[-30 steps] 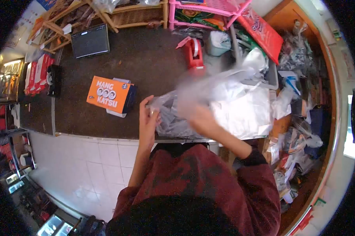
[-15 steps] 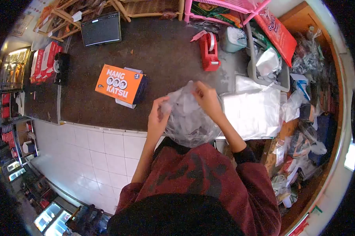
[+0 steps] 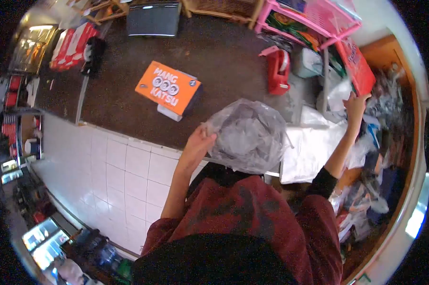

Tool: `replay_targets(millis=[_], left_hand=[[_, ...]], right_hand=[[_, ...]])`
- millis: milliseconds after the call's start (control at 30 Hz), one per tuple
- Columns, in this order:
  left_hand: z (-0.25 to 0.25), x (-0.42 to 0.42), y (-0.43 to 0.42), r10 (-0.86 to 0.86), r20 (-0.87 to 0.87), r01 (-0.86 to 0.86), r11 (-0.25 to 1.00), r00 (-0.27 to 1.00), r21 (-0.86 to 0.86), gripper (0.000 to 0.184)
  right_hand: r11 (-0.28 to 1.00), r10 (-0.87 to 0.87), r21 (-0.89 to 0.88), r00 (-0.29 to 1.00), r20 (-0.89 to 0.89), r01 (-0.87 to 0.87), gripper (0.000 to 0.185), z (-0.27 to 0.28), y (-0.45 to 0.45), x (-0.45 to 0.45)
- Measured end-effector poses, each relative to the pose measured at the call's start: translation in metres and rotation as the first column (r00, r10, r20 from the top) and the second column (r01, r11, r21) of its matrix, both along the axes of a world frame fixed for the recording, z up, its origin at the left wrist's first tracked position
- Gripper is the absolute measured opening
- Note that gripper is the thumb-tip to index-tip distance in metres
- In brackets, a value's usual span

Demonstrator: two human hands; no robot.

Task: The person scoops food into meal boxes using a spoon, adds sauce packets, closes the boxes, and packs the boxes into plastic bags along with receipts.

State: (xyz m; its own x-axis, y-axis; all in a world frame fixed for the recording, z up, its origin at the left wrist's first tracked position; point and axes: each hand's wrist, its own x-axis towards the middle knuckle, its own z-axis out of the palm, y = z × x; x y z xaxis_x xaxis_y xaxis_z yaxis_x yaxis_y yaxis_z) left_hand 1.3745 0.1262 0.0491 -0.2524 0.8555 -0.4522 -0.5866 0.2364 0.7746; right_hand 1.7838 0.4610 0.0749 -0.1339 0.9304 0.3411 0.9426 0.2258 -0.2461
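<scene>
My left hand (image 3: 199, 145) is closed on the left edge of a clear plastic bag (image 3: 247, 137). The bag's mouth gapes upward, and crumpled translucent plastic shows inside it. It rests at the front edge of the dark counter (image 3: 124, 102), against my body. Off to the right, my right hand (image 3: 356, 107) is stretched out with its fingers apart, beside a grey bin (image 3: 324, 88) and just below a red printed packet (image 3: 356, 66). Whether its fingertips touch the packet is hard to make out. An orange box (image 3: 169, 88) printed "Mang Katsu" lies left of the bag.
A red tape dispenser (image 3: 278, 71) and a small pale tub (image 3: 308, 62) stand behind the bag. Flat plastic sheets (image 3: 309, 147) lie to its right. A pink rack (image 3: 314, 21) and a dark tablet-like panel (image 3: 153, 20) are at the back. Loose plastic bags (image 3: 366, 190) fill the right side.
My right hand has left the bag and moved right to the grey bin. The bag's mouth is spread wider, with my left hand still at its edge. The whole view has shifted.
</scene>
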Motion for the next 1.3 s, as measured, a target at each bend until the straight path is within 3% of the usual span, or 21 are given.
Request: replay_targets(millis=[67,100,167,200,233,300,367,467,567,667,767,867,967,1000,1033,1067,1133,1167,1233,1267,1300], left_hand=[[-0.013,-0.005,-0.01,0.025,0.32,-0.033,0.999,0.947,0.019,0.033],[-0.023,-0.005,-0.011,0.082,0.25,-0.056,0.992,0.965,-0.11,0.027],[-0.017,-0.001,-0.018,0.113,0.181,-0.098,0.991,0.977,-0.089,0.025],[-0.015,0.001,-0.02,0.125,0.121,-0.118,0.991,0.985,-0.064,0.023],[-0.019,0.002,-0.021,0.148,0.098,-0.139,0.986,0.984,-0.089,0.02],[-0.024,0.005,-0.025,0.189,0.069,-0.183,0.979,0.979,-0.087,0.02],[-0.03,0.004,-0.027,0.237,0.032,-0.234,0.969,0.971,-0.083,0.019],[-0.043,0.004,-0.036,0.297,0.039,-0.293,0.952,0.954,-0.088,0.022],[-0.053,-0.001,-0.045,0.381,0.178,-0.385,0.923,0.907,-0.013,0.027],[-0.066,-0.008,-0.049,0.368,0.196,-0.346,0.928,0.909,-0.139,0.031],[-0.077,-0.006,-0.052,0.367,0.184,-0.374,0.927,0.912,0.002,0.04],[-0.104,-0.014,-0.054,0.344,0.375,-0.402,0.911,0.861,0.088,0.035],[-0.055,-0.022,-0.038,0.521,0.342,-0.545,0.838,0.782,-0.03,0.022],[-0.055,-0.025,-0.049,0.377,-0.258,-0.335,0.922,0.89,0.192,0.021],[-0.047,-0.024,-0.057,0.195,-0.779,-0.019,0.973,0.596,0.229,0.019],[-0.038,-0.02,-0.061,0.186,-0.778,-0.006,0.974,0.6,0.228,0.019],[0.026,-0.011,-0.053,0.162,-0.985,0.086,0.982,0.06,0.167,0.01],[0.051,-0.002,-0.05,0.099,-0.995,0.166,0.981,0.01,0.099,0.011],[0.065,0.037,-0.046,0.219,-0.874,0.028,0.966,0.434,0.256,0.014],[0.086,0.049,-0.037,0.323,-0.801,0.059,0.912,0.505,0.405,0.009],[0.095,0.054,-0.031,0.346,-0.828,0.095,0.9,0.442,0.426,0.01]], right_hand=[[0.959,0.15,0.251,0.986,-0.069,-0.129,0.03,0.044,-0.042,-0.129],[0.948,0.296,0.167,0.942,-0.16,-0.269,0.031,0.057,-0.062,-0.194],[0.764,0.479,-0.32,0.825,-0.301,-0.561,0.047,0.062,-0.102,-0.322],[0.633,0.683,-0.101,0.615,-0.393,-0.768,0.061,0.039,-0.125,-0.371],[0.501,0.733,-0.14,0.504,-0.457,-0.854,0.072,0.004,-0.143,-0.417],[0.393,0.749,-0.305,0.495,-0.44,-0.867,0.09,-0.017,-0.18,-0.47],[0.648,0.722,-0.362,0.692,0.013,-0.67,0.1,-0.028,-0.201,-0.502],[0.564,0.73,-0.47,0.676,-0.101,-0.679,0.102,-0.012,-0.185,-0.502],[0.594,0.778,-0.268,0.627,-0.049,-0.758,0.104,0.011,-0.172,-0.468],[0.509,0.86,-0.009,0.509,-0.04,-0.861,0.102,0.059,-0.191,-0.412],[0.342,0.923,-0.094,0.353,-0.151,-0.935,0.099,0.062,-0.227,-0.355],[0.125,0.931,-0.231,0.194,-0.308,-0.965,0.1,-0.009,-0.246,-0.295],[0.216,0.943,-0.463,0.306,-0.127,-0.86,0.097,-0.016,-0.256,-0.264],[0.22,0.943,-0.463,0.309,-0.126,-0.859,0.097,-0.017,-0.25,-0.258],[0.257,0.915,-0.491,0.373,-0.154,-0.832,0.098,-0.019,-0.246,-0.249],[0.297,0.881,-0.517,0.439,-0.175,-0.803,0.098,-0.019,-0.244,-0.243],[0.365,0.854,-0.586,0.511,-0.1,-0.724,0.093,-0.02,-0.255,-0.233],[0.48,0.838,-0.515,0.545,0.03,-0.71,0.087,-0.042,-0.264,-0.223],[0.584,0.801,-0.423,0.577,0.162,-0.692,0.082,-0.06,-0.271,-0.216],[0.601,0.773,-0.438,0.626,0.105,-0.668,0.08,-0.063,-0.275,-0.218],[0.614,0.739,-0.457,0.672,0.047,-0.644,0.077,-0.065,-0.281,-0.221]])
